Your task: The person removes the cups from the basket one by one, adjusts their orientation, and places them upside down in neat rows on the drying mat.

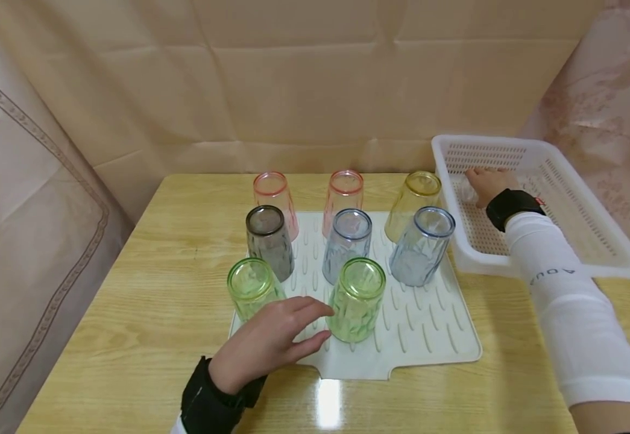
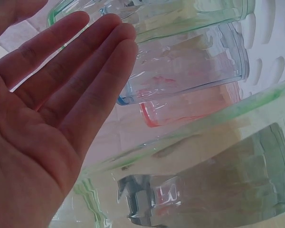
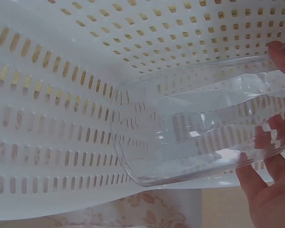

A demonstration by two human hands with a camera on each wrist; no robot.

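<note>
Several tinted cups stand upside down on a white ribbed drying mat (image 1: 434, 337). My left hand (image 1: 277, 337) hovers open at the mat's front, fingers straight, between two green cups (image 1: 252, 289) (image 1: 357, 298); in the left wrist view the palm (image 2: 42, 123) faces the cups without touching them. My right hand (image 1: 491, 181) is inside the white perforated basket (image 1: 607, 256) at the right and grips a clear cup (image 3: 199, 123), which lies on its side against the basket wall (image 3: 52, 104).
Behind the green cups stand a grey cup (image 1: 269, 241), two blue ones (image 1: 347, 244) (image 1: 422, 246), two pink ones (image 1: 275, 199) (image 1: 344, 199) and a yellow one (image 1: 415, 199). Beige curtains close in the wooden table (image 1: 146, 301) at back and sides.
</note>
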